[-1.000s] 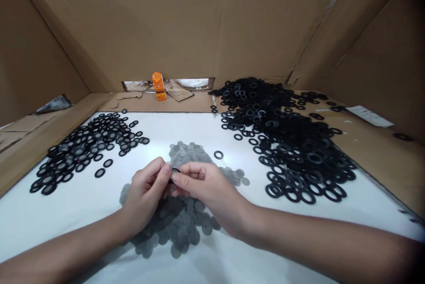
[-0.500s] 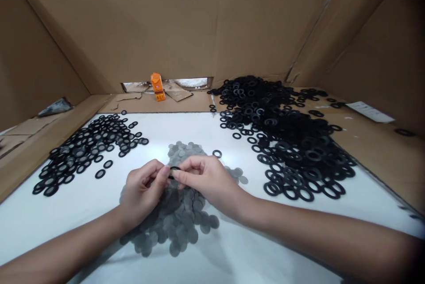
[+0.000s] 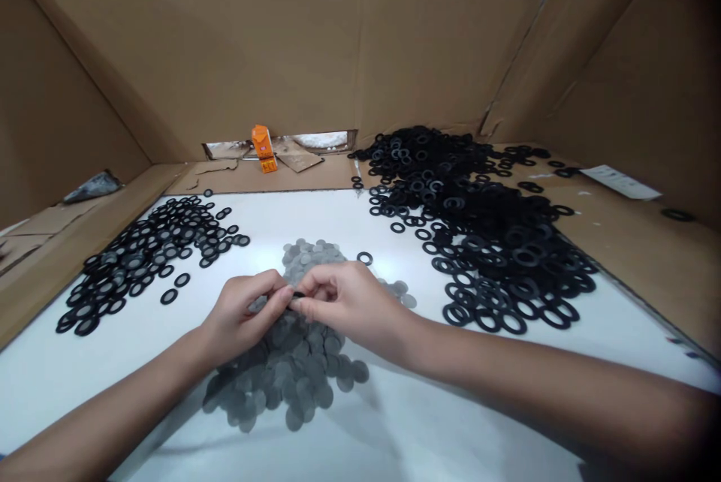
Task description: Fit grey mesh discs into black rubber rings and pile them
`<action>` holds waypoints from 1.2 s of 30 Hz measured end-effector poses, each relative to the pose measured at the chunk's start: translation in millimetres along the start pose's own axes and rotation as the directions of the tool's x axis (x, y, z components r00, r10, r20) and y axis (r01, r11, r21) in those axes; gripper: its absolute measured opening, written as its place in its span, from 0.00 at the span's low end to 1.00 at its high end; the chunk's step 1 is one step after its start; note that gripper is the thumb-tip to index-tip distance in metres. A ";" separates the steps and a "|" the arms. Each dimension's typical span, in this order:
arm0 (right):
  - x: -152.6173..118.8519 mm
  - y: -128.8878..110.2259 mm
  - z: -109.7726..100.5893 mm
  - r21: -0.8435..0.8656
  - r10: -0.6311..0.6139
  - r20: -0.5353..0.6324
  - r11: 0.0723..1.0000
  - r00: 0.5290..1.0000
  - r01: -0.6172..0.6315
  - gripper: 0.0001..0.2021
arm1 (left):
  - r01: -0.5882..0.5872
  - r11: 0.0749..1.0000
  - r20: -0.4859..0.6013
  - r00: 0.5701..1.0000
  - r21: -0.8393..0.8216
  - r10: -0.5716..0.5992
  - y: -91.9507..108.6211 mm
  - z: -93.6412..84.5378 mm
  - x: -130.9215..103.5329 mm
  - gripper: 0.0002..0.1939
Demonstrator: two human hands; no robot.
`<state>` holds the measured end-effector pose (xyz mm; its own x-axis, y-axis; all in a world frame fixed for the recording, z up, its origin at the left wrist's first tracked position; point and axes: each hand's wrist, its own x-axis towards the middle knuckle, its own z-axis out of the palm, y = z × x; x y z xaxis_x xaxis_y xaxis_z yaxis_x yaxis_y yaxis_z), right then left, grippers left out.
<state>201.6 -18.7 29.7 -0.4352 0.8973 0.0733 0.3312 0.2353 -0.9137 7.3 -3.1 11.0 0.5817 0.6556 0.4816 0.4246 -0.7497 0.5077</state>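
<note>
Between the fingertips of my left hand (image 3: 253, 313) and my right hand (image 3: 338, 302) is a black rubber ring (image 3: 298, 294), pinched from both sides and mostly covered by the fingers. Whether a disc sits inside the ring I cannot tell. Both hands hover over a heap of thin grey round discs (image 3: 298, 377) on the white tabletop (image 3: 270, 212). One loose black ring (image 3: 364, 258) lies just beyond my right hand.
To the right spreads a big pile of black rings (image 3: 484, 227). On the left lies a pile of rings with grey centres (image 3: 152, 242). Cardboard walls (image 3: 253, 39) enclose the table. An orange carton (image 3: 263, 148) stands at the back, and a white paper (image 3: 619, 182) lies far right.
The ring in my fingers has tilted and shows less of its opening, with the fingertips drawn closer together. The whole view has shifted slightly.
</note>
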 end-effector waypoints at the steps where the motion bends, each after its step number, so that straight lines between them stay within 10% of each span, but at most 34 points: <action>1: 1.2 0.3 -2.0 -0.057 -0.021 -0.008 0.998 1.000 0.020 0.04 | -0.003 1.000 0.069 0.998 -0.003 0.003 -1.7 -3.2 2.0 0.10; 6: 4.6 0.7 -1.7 0.154 0.085 0.002 0.985 0.996 -0.084 0.02 | 0.069 0.993 0.184 0.982 -0.093 -0.051 -3.9 -8.0 2.4 0.10; 12: 2.0 -1.8 12.1 0.707 0.252 0.068 0.671 0.965 -0.225 0.10 | 0.261 0.835 0.101 0.965 -0.485 -0.243 2.5 3.9 -7.3 0.13; 17: -1.1 1.1 12.7 0.602 0.137 0.073 0.783 0.988 -0.153 0.06 | 0.264 0.840 0.241 0.956 -0.475 -0.165 1.9 -1.9 -6.0 0.15; 36: 3.0 -0.1 -6.7 0.268 0.150 0.089 0.949 0.985 -0.169 0.10 | 0.368 0.773 0.176 0.929 -0.517 -0.325 4.3 3.5 -5.4 0.17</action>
<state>205.9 -13.5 32.7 -0.4534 0.8856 -0.1004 0.1635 -0.0280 -0.9861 8.4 -10.1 8.1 0.5242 0.8370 0.1569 0.1839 -0.2911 0.9388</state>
